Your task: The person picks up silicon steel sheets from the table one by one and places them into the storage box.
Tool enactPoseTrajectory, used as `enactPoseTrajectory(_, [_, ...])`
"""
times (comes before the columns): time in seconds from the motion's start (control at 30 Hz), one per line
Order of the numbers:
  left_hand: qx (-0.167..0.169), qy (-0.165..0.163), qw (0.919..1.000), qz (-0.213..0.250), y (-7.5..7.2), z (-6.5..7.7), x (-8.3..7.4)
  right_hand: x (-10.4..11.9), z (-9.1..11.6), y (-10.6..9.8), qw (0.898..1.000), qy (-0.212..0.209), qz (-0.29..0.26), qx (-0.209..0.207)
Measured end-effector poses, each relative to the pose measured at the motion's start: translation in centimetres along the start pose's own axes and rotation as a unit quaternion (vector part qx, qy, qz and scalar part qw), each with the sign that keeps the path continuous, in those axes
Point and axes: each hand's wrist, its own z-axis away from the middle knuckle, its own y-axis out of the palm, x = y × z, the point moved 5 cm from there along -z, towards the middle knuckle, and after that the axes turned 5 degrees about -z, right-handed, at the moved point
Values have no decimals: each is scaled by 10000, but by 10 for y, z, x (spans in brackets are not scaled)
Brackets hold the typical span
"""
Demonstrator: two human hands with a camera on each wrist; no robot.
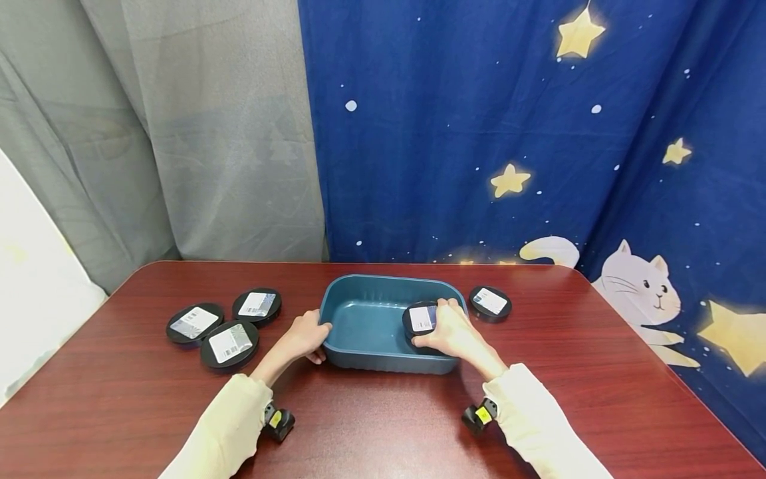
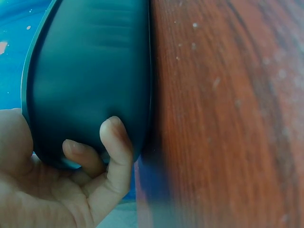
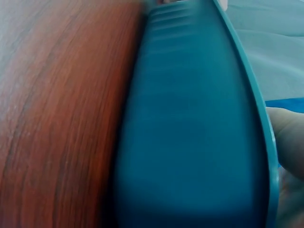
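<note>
Head view: red-brown table (image 1: pixel 383 432); teal bin (image 1: pixel 389 362); left hand (image 1: pixel 304 336), fingers curled, grips bin's left end; right hand (image 1: pixel 456 330) pinches black disc (image 1: pixel 421 319) inside right end (what lies beneath unclear); loosened pinch could drop disc.

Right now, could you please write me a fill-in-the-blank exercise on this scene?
The right hand holds a round container whose rim is ____.
The left hand grips the ____ end of the box.
On the table, left of the box, lie ____ more containers.
Behind, the curtain with yellow stars is ____.
Missing words: black; left; three; blue
</note>
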Motion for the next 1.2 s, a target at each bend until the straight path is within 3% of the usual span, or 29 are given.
enactPoseTrajectory(0.6, [-43,-4,10000,40,1,3,-3,-2,0,5,9977,402,274,481])
enactPoseTrajectory(1.2, [-40,-40,10000,36,1,4,-3,-3,-3,10,9941,550,527,770])
